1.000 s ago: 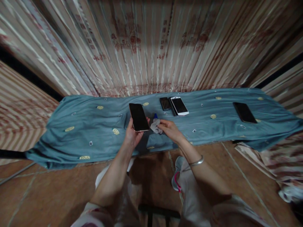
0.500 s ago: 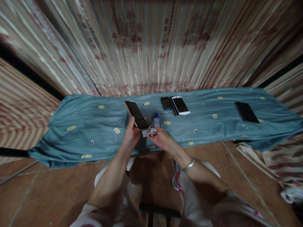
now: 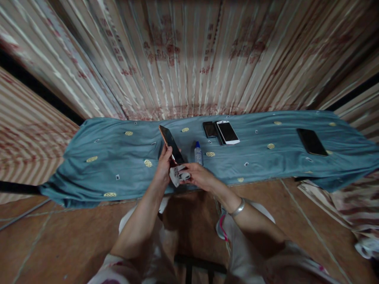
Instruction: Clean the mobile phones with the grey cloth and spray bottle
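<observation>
My left hand (image 3: pixel 162 165) grips a smartphone (image 3: pixel 171 142) with a dark screen and an orange-gold edge, held tilted above the cloth. In my right hand (image 3: pixel 199 175) is a crumpled grey-white cloth (image 3: pixel 179 174), bunched between the fingers at the phone's lower end. Part of the cloth hangs down beside my left wrist. Just beyond my right hand stands a small clear bottle with a blue cap (image 3: pixel 198 153), its base partly hidden by the hand.
A teal patterned cloth (image 3: pixel 133 150) covers the long surface. Behind the bottle lie a small black device (image 3: pixel 209 129) and a white phone (image 3: pixel 227 132) on top of a dark one. Farther right rests a black phone (image 3: pixel 311 142). A striped curtain (image 3: pixel 183 59) hangs behind.
My right hand has brought the cloth lower and slightly left, under the phone's lower end. The phone has turned more edge-on, and more of the cloth hangs loose.
</observation>
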The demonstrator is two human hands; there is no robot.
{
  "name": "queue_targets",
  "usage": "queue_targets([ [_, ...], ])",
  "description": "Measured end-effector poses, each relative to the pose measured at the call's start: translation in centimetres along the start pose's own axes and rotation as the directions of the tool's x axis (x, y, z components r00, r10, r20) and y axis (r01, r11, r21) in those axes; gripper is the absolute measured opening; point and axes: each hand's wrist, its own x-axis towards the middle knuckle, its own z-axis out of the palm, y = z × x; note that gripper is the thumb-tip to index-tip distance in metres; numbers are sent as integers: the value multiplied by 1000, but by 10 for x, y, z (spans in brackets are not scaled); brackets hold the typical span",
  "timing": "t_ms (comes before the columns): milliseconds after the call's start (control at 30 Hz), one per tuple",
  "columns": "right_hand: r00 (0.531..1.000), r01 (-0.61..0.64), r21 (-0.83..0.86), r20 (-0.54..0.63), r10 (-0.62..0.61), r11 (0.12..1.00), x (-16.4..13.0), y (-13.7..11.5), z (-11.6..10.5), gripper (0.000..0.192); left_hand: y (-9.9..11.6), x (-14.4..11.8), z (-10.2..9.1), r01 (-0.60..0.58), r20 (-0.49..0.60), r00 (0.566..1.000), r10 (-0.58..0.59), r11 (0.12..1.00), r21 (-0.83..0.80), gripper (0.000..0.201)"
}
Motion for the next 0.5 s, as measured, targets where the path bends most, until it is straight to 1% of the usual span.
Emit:
queue_targets([
  [67,995,-26,-122,94,38,992,-7,-11,-1,20,0,0,-1,4,-2,1000,-4,1000,-22,42],
  [100,990,-19,-162,133,41,987,-10,-16,-3,23,0,0,-1,12,-5,1000,-12,1000,-29,41],
  [133,990,9,-186,143,18,983,-11,-21,-5,25,-1,0,-1,27,-8,1000,-27,999,-32,38],
  [167,993,58,-197,116,-35,979,-11,-25,-8,27,-3,0,0,47,-12,999,-47,998,-31,34],
  [200,992,122,-206,60,-112,971,-10,-28,-12,29,-4,0,1,67,-14,998,-67,997,-29,32],
  [233,980,195,-226,-6,-201,955,-8,-30,-15,31,-7,0,2,91,-17,996,-91,996,-24,31],
  [300,918,325,-334,-114,-380,885,-2,-32,-21,30,-12,-1,4,129,-24,991,-130,991,-21,34],
  [367,835,388,-522,-151,-530,760,4,-31,-24,28,-18,-3,6,139,-19,990,-140,990,-34,37],
  [400,794,397,-625,-134,-593,673,6,-30,-23,29,-20,-4,7,138,-5,990,-138,989,-46,37],
  [467,730,388,-795,-44,-682,467,8,-28,-20,34,-25,-7,9,127,28,992,-126,990,-68,32],
  [500,712,375,-852,13,-702,365,9,-26,-17,38,-27,-8,10,127,42,991,-124,989,-71,28],
])
